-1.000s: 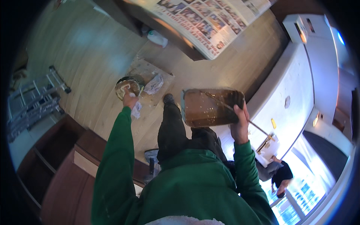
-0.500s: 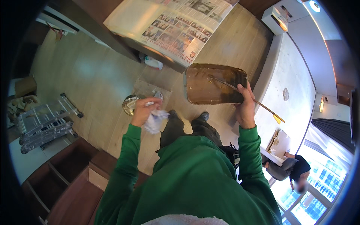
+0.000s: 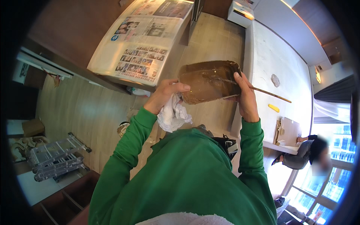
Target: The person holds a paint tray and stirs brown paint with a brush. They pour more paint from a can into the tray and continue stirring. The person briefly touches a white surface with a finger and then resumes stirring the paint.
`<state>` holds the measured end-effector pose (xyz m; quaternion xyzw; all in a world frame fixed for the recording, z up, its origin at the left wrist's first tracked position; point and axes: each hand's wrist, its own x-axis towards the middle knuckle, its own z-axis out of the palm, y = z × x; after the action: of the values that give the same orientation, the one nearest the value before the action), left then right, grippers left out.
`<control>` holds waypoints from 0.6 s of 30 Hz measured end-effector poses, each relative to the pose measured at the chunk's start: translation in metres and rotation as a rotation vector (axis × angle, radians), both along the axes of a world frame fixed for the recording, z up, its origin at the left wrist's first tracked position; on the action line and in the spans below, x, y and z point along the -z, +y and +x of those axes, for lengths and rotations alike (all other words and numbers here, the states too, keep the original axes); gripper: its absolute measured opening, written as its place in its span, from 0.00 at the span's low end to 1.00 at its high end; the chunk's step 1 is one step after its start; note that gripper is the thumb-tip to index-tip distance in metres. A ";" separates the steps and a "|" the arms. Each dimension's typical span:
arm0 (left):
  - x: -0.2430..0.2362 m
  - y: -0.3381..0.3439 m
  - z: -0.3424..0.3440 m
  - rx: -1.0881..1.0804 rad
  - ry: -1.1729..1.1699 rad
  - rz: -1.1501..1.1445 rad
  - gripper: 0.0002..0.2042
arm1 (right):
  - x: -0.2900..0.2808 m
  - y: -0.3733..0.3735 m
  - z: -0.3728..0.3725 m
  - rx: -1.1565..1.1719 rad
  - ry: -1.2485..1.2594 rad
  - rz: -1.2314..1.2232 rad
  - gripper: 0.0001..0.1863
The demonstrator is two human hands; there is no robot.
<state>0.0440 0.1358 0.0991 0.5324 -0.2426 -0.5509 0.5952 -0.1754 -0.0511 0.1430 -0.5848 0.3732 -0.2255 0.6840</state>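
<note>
Tray (image 3: 198, 90) sits directly between both hands, touching each, its long axis running left to right. The left hand (image 3: 164, 95) grasps its left end, thumb over the rim, white cloth (image 3: 173, 115) bunched below; the right hand (image 3: 247, 98) clasps the right end and a thin stick (image 3: 270, 94) jutting rightward.

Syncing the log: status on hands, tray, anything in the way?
Left hand, white cloth bunched in it, at left end of tray. Right hand gripping right end, with stick. Tray glossy brown inside. Possible snag: cloth hanging close.
</note>
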 end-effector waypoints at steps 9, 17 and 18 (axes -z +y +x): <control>-0.007 -0.087 -0.065 -0.103 0.045 -0.061 0.19 | -0.024 -0.058 -0.085 0.253 0.000 -0.559 0.21; -0.007 -0.139 -0.090 -0.115 0.010 -0.102 0.19 | -0.057 -0.055 -0.111 0.202 0.149 -0.850 0.07; -0.006 -0.142 -0.090 -0.113 0.003 -0.079 0.19 | -0.060 -0.058 -0.112 0.258 0.238 -0.816 0.07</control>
<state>-0.0455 -0.0059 0.1055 0.5206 -0.2329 -0.5073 0.6461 -0.2872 -0.1095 0.2027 -0.7775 0.3997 -0.3688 0.3157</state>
